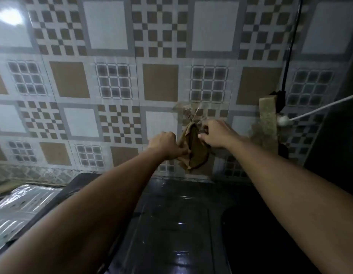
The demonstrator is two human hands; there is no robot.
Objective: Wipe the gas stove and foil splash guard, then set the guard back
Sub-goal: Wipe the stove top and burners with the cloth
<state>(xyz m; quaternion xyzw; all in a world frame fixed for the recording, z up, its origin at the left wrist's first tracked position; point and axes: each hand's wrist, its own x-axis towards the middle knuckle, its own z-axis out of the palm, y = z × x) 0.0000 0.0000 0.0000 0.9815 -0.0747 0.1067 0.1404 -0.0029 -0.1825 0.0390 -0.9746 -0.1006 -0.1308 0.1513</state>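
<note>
A brown cloth (194, 149) hangs against the tiled wall above the stove, under a clear hook (188, 112). My left hand (165, 145) grips the cloth's lower left edge. My right hand (216, 134) pinches its upper right part, close to the hook. The black gas stove (177, 224) lies below my arms, its glossy top wet and reflecting light. The foil splash guard (21, 206) lies flat at the lower left, beside the stove.
Patterned tiles (112, 82) cover the wall ahead. A black cable (290, 50) runs down the wall at the right to a plug, and a white cord (318, 107) crosses there. Another brownish cloth strip (267, 119) hangs at the right. A dark surface stands at the far right.
</note>
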